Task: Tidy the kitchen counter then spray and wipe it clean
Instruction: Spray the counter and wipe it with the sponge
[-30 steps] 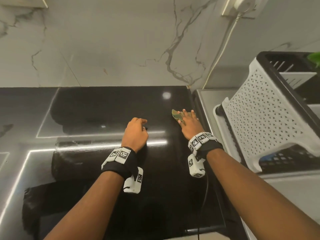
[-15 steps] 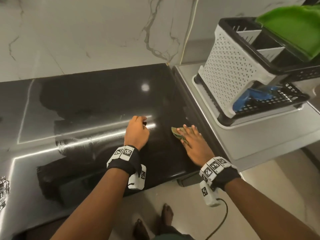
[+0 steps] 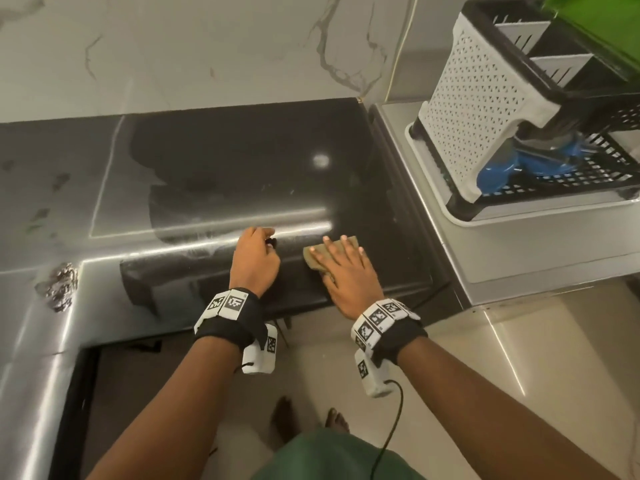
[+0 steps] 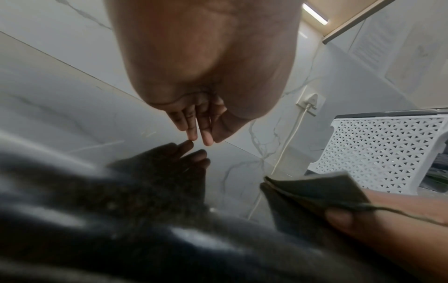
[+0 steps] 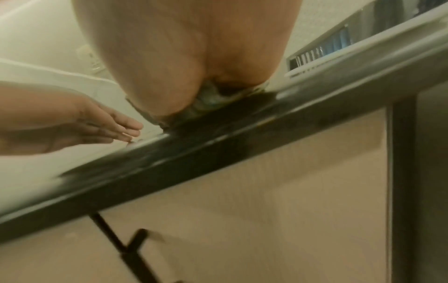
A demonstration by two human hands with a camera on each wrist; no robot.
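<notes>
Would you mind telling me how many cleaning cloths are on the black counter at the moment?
1. The cloth lies near the counter's front edge, flat under the right hand. The left hand holds none.

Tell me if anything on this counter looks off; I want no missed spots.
Yes: a streaky, cloudy smear runs across the black counter just left of the left hand, where the surface looks unwiped. The right hand presses the cloth flat near the front edge.
</notes>
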